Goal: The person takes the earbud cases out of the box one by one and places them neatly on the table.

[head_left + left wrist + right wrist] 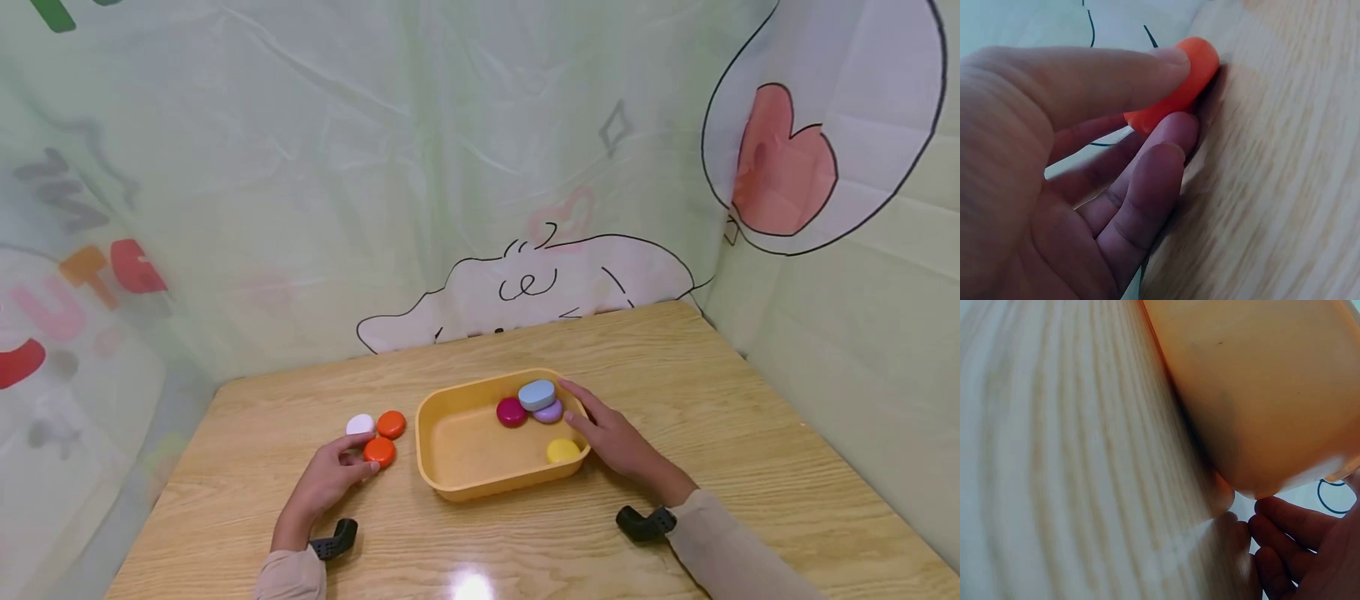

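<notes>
My left hand (330,473) pinches a glossy orange disc (379,452) at the tabletop, left of the tray. In the left wrist view the thumb presses one face of the orange disc (1200,69), with fingers behind it. A second orange disc (391,424) and a white disc (360,424) lie just beyond that hand. My right hand (626,446) holds the right end of a yellow-orange tray (491,482), thumb at the rim. In the right wrist view, curled fingers (1294,522) meet the outer wall of the tray (1260,394).
Inside the tray, at its right end, are a dark red disc (512,412), a light blue oval piece (537,395) lying over a purple piece (549,412), and a yellow piece (563,451). A printed curtain (420,183) stands behind the wooden table (465,542).
</notes>
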A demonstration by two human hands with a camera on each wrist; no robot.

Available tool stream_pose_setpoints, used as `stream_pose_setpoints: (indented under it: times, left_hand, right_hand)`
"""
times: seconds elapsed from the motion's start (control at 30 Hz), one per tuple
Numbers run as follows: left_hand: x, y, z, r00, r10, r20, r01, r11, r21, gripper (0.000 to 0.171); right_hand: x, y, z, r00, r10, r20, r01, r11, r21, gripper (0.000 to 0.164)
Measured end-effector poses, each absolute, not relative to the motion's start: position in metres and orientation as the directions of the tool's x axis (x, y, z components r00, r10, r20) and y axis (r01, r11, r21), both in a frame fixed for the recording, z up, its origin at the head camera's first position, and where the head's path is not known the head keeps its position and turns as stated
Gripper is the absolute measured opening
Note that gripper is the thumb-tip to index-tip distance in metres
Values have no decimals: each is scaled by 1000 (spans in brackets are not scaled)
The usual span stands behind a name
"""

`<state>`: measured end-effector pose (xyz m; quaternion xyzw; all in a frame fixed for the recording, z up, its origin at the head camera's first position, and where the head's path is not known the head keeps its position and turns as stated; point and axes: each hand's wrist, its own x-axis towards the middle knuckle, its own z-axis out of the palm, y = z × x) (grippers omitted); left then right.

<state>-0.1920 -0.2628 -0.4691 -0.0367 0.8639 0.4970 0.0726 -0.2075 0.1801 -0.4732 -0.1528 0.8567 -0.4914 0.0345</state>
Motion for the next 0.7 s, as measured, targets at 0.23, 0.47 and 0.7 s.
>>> stream_pose_setpoints:
  times: [0.23,0.47,0.7]
  left_hand:
    - [-189,-259,-472,-988,-22,-155,-141,555,820,50]
    - [-191,-258,-469,-990,-11,-142,-124,554,823,49]
    - [-193,-260,-469,-989,-5,-144,-126,525,842,47]
  right_hand:
    - [-204,179,-473,-952,-298,76,-216,472,-854,56]
    - [-207,180,-474,-956,-285,76,-210,477,-854,57]
    - [-208,180,-474,-955,-287,79,-212,469,-858,57]
